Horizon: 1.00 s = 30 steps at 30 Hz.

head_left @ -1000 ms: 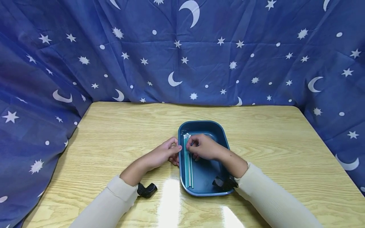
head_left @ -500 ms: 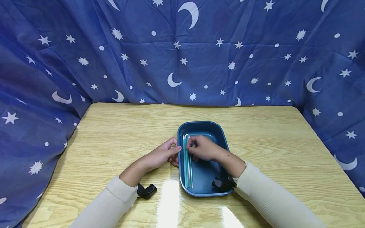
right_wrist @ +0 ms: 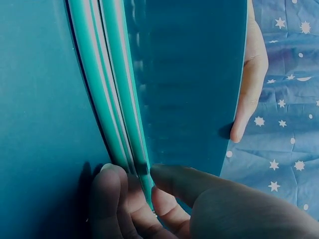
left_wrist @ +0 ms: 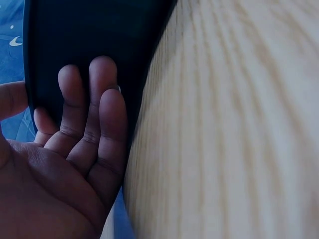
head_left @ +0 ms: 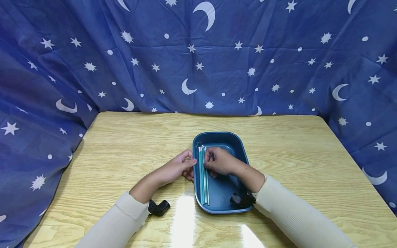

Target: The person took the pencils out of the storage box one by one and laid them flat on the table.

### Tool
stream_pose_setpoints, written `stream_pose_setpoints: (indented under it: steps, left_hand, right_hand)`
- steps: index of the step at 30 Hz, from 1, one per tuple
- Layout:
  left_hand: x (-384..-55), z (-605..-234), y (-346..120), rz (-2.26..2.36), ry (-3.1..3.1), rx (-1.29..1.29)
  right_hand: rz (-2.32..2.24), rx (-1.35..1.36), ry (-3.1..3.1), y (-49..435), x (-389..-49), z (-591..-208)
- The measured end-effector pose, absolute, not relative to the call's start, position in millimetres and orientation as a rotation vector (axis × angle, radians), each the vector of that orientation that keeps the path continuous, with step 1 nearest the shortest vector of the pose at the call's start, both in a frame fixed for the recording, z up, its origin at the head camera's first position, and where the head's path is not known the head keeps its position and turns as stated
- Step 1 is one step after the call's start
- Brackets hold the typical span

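While the left hand [head_left: 178, 168] pinches the wall of a dark blue tray [head_left: 224, 194], the right hand [head_left: 221, 161] is down inside it with some thin pencils [head_left: 201, 182]. Think of the tray as a clock, with twelve at the far end. The left hand is at nine o'clock, with its thumb over the rim and its bent fingers against the outside. The pencils lie flat on the floor of the tray, next to the nine o'clock wall. They sit side by side and run from about eleven o'clock to seven o'clock. They are green with pale, shiny stripes, and their little white ends point to twelve.

The right arm comes over the rim at three o'clock. Its hand has its thumb and bent fingers close around the pencils, nearer to the white ends, and it looks like a light pinch. How hard it squeezes, I cannot tell.

Each arm has a cream sleeve, and a small black camera sits at each wrist. The tray stands on a pale wooden table [head_left: 139, 137]. A blue curtain [head_left: 142, 77] with white moons and stars hangs at twelve o'clock and goes round to ten and two.
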State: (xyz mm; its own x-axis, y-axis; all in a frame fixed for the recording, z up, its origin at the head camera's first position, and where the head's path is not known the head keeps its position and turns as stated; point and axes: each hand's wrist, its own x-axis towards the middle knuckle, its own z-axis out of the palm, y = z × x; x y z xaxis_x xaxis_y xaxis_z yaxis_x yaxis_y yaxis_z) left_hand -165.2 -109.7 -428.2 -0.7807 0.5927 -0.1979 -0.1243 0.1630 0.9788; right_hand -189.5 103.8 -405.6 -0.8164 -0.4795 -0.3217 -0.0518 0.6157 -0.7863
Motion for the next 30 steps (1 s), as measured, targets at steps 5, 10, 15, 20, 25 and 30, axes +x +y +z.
stream_pose_setpoints:
  steps: [5, 10, 15, 20, 25, 30]
  left_hand:
    - [-164.8, -427.6, -109.5, 1.67, 1.888, 0.435]
    - [-164.8, -427.8, -109.7, 1.669, 1.887, 0.434]
    - [-165.1, -428.8, -110.1, 1.669, 1.891, 0.434]
    - [-165.4, -429.5, -110.3, 1.665, 1.889, 0.431]
    - [-165.2, -428.2, -109.9, 1.663, 1.891, 0.429]
    - [-164.4, -426.6, -109.4, 1.659, 1.895, 0.421]
  right_hand:
    - [-1.073, -0.387, 2.329, 103.1, -189.9, -407.7]
    - [-1.058, -0.353, 2.321, 102.2, -189.8, -409.1]
    - [-1.051, -0.343, 2.323, 100.7, -189.4, -409.8]
    - [-1.025, -0.368, 2.338, 99.2, -188.7, -408.9]
    - [-0.984, -0.405, 2.356, 99.5, -187.9, -408.1]
    - [-0.942, -0.448, 2.365, 99.2, -188.1, -408.6]
